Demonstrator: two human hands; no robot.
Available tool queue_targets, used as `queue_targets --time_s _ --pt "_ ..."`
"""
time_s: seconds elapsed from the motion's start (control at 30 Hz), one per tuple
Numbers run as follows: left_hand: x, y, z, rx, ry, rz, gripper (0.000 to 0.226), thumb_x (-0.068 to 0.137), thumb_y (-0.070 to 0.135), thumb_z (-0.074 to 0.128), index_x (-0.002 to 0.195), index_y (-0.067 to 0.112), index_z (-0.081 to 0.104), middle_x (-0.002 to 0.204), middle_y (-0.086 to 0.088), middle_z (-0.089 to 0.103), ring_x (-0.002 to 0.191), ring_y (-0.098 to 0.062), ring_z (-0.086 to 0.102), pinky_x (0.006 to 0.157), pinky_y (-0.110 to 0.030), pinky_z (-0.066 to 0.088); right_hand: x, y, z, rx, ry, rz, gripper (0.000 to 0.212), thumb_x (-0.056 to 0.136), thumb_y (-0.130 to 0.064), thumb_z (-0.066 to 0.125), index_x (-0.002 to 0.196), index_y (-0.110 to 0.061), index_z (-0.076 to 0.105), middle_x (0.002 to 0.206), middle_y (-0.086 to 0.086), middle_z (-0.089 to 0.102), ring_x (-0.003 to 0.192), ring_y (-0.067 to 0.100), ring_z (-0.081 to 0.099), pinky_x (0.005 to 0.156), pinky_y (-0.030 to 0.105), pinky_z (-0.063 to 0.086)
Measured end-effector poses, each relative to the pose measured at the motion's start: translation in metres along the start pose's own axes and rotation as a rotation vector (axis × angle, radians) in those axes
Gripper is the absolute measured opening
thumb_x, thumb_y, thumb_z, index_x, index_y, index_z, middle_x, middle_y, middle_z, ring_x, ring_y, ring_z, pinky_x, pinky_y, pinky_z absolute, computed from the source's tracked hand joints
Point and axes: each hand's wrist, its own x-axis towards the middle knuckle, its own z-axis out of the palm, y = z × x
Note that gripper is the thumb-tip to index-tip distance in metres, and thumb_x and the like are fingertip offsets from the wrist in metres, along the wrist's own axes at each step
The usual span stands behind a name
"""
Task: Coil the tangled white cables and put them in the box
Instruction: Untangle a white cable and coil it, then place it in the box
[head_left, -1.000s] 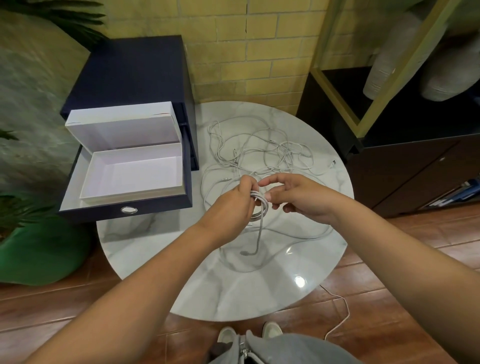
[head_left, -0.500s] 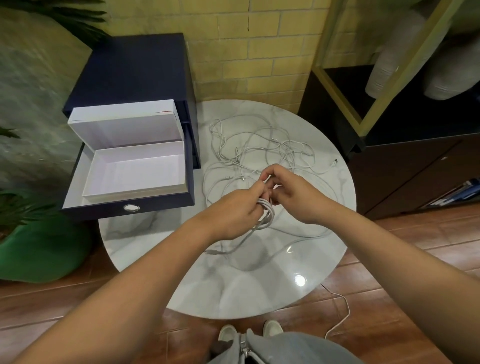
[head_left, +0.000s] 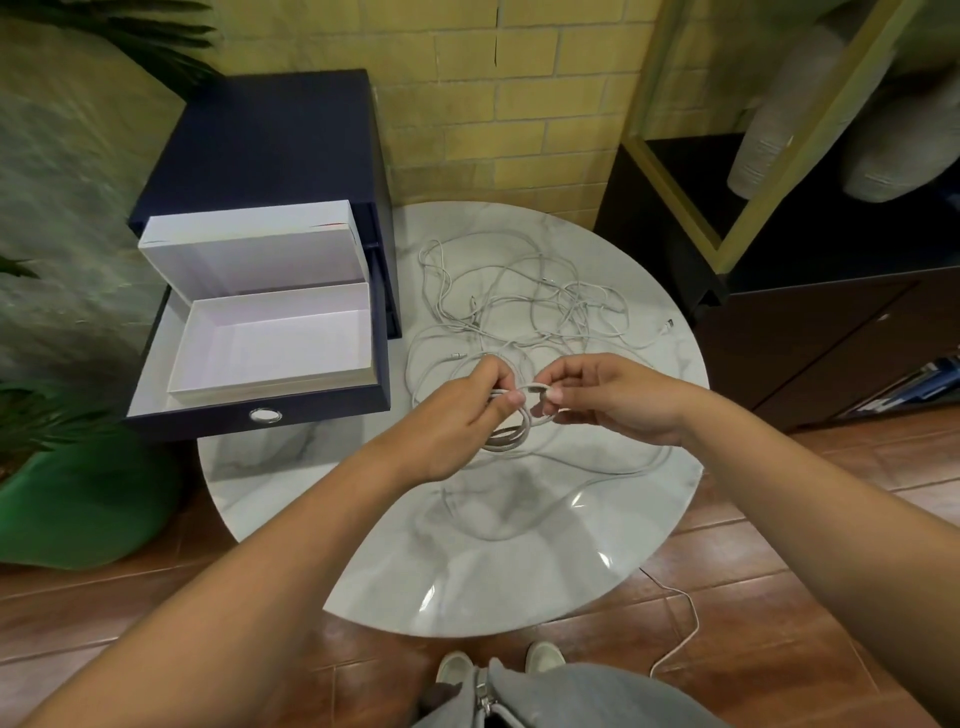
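A small coil of white cable (head_left: 511, 434) hangs between my hands above the round marble table (head_left: 467, 545). My left hand (head_left: 457, 415) pinches the coil's left side. My right hand (head_left: 608, 397) grips a loop of the same cable at the coil's top right. Behind my hands a loose tangle of white cables (head_left: 524, 296) spreads over the far half of the table, and one strand trails around to the right. The open white box (head_left: 270, 338) sits empty in a pulled-out drawer to the left, its lid standing upright.
The dark blue drawer unit (head_left: 270, 171) stands at the table's left edge. A dark cabinet (head_left: 831, 312) with a gold frame is on the right. A green plant pot (head_left: 78, 499) sits lower left. One cable (head_left: 680, 629) lies on the wooden floor.
My hands have drawn slightly apart, the right one pulling a fresh loop across the top of the coil. The dangling cable end has been taken up into the coil.
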Motion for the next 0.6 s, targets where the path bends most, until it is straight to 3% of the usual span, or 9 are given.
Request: queue_targets --time_s 0.07,0.13,0.23,0.4,0.5,0.6 --pt "0.000 0.001 0.004 -0.032 -0.030 -0.016 0.014 0.100 0.038 0.040 0.088 0.032 0.039 0.069 0.010 0.049 0.060 -0.004 0.042 0.063 -0.028 0.037 0.002 -0.001 0.003 0.014 0.056 -0.034 0.012 0.097 -0.006 0.050 0.100 -0.008 0.062 0.084 0.008 0.063 0.083 0.015 0.065 0.092 0.035 0.050" --pt "0.001 0.002 0.008 -0.048 -0.074 -0.034 0.015 0.100 0.039 0.040 0.091 0.027 0.041 0.070 0.008 0.048 0.060 -0.005 0.040 0.062 -0.028 0.036 0.006 -0.006 0.007 -0.020 0.113 -0.071 0.017 0.099 -0.005 0.046 0.095 -0.010 0.062 0.075 0.004 0.055 0.066 0.010 0.058 0.076 0.027 0.053" --pt "0.002 0.005 0.014 -0.096 -0.115 -0.024 0.015 0.101 0.036 0.040 0.089 0.026 0.040 0.067 0.012 0.045 0.057 -0.003 0.038 0.060 -0.025 0.035 0.013 -0.009 0.014 -0.109 0.157 -0.097 0.023 0.100 -0.007 0.042 0.091 -0.014 0.063 0.068 0.001 0.046 0.056 0.007 0.042 0.060 0.022 0.041" --pt "0.005 0.010 0.013 -0.271 -0.137 -0.002 0.019 0.101 0.037 0.039 0.084 0.030 0.040 0.063 0.012 0.037 0.050 -0.005 0.032 0.054 -0.025 0.030 0.017 -0.012 0.025 -0.308 0.301 -0.248 0.020 0.099 -0.007 0.045 0.097 -0.017 0.063 0.077 0.000 0.055 0.061 0.003 0.048 0.056 0.018 0.040" --pt "0.006 0.009 0.009 -0.401 -0.094 -0.005 0.018 0.103 0.032 0.037 0.087 0.025 0.040 0.066 0.013 0.039 0.056 -0.012 0.028 0.052 -0.025 0.029 0.017 -0.010 0.025 -0.260 0.374 -0.306 0.013 0.096 -0.010 0.054 0.098 -0.018 0.063 0.081 0.003 0.059 0.062 0.003 0.050 0.058 0.020 0.043" --pt "0.006 0.006 0.004 -0.416 0.027 -0.016 0.016 0.103 0.026 0.036 0.089 0.022 0.041 0.071 0.008 0.039 0.059 -0.011 0.031 0.057 -0.026 0.032 0.012 -0.003 0.019 -0.174 0.315 -0.221 0.011 0.093 -0.015 0.060 0.104 -0.016 0.061 0.080 -0.005 0.065 0.069 0.005 0.058 0.066 0.021 0.048"
